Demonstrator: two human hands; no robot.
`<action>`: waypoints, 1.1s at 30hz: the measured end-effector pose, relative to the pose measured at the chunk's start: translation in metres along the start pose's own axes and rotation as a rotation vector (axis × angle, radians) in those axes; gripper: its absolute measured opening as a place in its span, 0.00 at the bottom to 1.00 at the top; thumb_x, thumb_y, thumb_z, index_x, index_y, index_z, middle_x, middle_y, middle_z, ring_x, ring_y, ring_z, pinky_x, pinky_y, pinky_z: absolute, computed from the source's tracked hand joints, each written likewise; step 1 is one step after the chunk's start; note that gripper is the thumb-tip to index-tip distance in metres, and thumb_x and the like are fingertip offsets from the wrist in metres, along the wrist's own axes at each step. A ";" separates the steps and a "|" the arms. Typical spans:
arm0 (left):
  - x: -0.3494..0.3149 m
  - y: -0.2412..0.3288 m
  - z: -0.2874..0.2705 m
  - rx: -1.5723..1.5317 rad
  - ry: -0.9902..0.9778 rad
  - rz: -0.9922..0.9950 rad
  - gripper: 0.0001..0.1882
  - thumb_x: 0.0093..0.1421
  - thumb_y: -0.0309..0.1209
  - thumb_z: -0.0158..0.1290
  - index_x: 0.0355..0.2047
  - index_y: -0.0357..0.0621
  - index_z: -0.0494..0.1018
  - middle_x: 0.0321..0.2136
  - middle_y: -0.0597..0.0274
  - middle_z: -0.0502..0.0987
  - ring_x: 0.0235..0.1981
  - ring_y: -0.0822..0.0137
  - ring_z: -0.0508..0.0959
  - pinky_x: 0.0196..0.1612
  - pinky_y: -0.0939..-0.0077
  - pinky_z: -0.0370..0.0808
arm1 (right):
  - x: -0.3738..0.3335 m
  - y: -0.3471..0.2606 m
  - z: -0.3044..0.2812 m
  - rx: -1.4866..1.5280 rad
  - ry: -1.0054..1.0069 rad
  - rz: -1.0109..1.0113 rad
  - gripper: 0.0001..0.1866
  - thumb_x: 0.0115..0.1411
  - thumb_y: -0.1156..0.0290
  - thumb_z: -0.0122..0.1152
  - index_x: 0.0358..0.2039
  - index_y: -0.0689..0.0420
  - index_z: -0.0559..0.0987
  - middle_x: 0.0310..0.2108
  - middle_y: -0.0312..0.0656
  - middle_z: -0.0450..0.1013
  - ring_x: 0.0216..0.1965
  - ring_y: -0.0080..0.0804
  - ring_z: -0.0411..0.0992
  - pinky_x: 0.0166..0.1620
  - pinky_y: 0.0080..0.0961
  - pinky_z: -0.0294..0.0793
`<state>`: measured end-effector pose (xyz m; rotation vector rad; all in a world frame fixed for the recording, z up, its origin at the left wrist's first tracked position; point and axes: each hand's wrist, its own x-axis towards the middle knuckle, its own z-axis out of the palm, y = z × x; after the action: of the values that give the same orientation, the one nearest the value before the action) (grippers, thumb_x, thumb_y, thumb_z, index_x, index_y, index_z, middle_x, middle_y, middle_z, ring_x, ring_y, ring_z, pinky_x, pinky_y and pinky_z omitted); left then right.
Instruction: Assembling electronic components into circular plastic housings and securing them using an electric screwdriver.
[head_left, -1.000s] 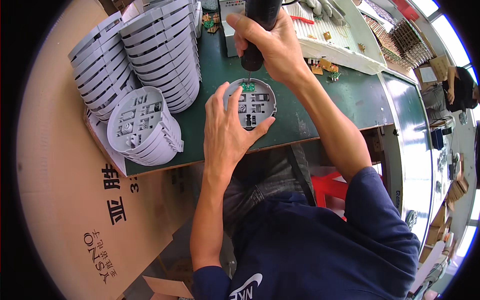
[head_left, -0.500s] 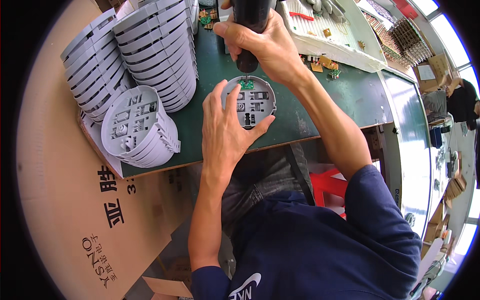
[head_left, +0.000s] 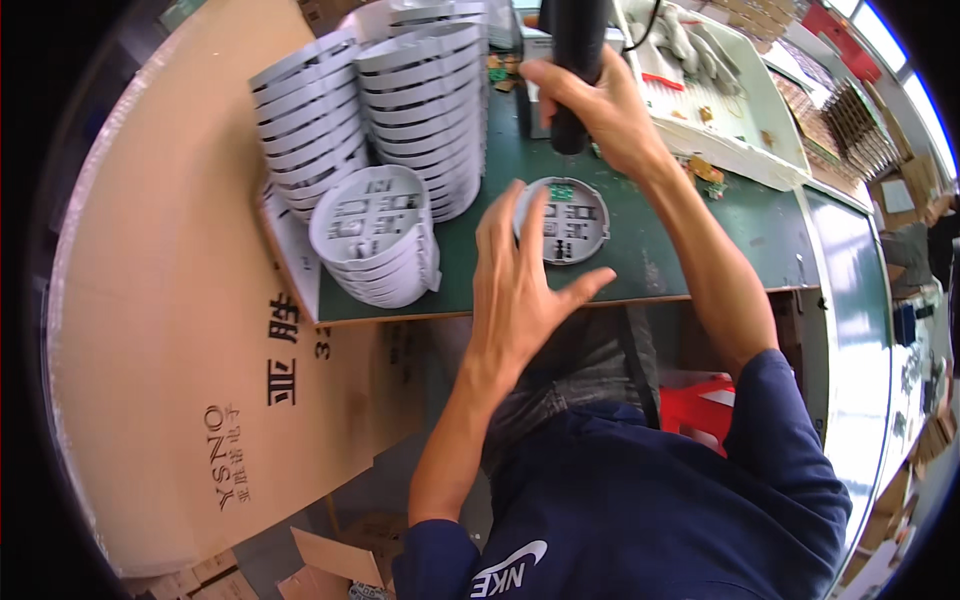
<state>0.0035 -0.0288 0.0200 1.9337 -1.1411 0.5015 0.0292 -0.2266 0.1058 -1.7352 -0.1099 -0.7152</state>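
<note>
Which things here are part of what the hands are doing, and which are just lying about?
In use:
round grey housing
black power screwdriver
left hand
right hand

Lying about:
stacks of grey housings
cardboard sheet
white parts tray

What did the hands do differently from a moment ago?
The left hand has lifted off the round grey part, fingers spread, and now only hovers at its edge. The right hand has raised the black power screwdriver off the part. The part and the grey stacks stayed put.
</note>
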 end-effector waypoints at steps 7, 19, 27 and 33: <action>0.043 -0.001 -0.135 0.515 0.062 -0.209 0.38 0.48 0.54 0.72 0.50 0.40 0.74 0.48 0.47 0.74 0.53 0.45 0.72 0.55 0.50 0.72 | 0.012 -0.008 -0.012 -0.044 -0.010 0.119 0.23 0.66 0.54 0.68 0.47 0.62 0.76 0.26 0.36 0.75 0.26 0.21 0.72 0.29 0.21 0.72; 0.051 -0.018 -0.131 0.563 -0.062 -0.302 0.41 0.50 0.52 0.72 0.54 0.36 0.71 0.51 0.40 0.74 0.53 0.43 0.72 0.58 0.50 0.70 | -0.129 0.000 0.018 -0.897 -0.266 -0.089 0.41 0.60 0.57 0.71 0.68 0.60 0.63 0.64 0.51 0.67 0.67 0.58 0.62 0.69 0.49 0.61; 0.038 0.017 -0.115 -1.149 0.346 -0.384 0.46 0.67 0.65 0.43 0.69 0.36 0.59 0.61 0.45 0.71 0.57 0.46 0.76 0.60 0.53 0.73 | -0.173 0.006 -0.012 -1.040 -0.293 -0.233 0.30 0.50 0.70 0.74 0.56 0.56 0.77 0.56 0.48 0.75 0.61 0.49 0.71 0.68 0.49 0.66; 0.023 0.009 -0.068 -2.150 -0.152 -0.726 0.51 0.64 0.70 0.44 0.74 0.45 0.52 0.70 0.21 0.48 0.64 0.24 0.64 0.62 0.37 0.71 | -0.201 0.000 -0.124 -0.769 0.569 0.173 0.20 0.73 0.73 0.54 0.63 0.62 0.72 0.37 0.39 0.78 0.35 0.24 0.75 0.38 0.24 0.75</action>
<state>0.0117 0.0115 0.0796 0.2419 -0.3427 -0.9860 -0.1827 -0.2802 0.0174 -2.1323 0.7896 -1.1869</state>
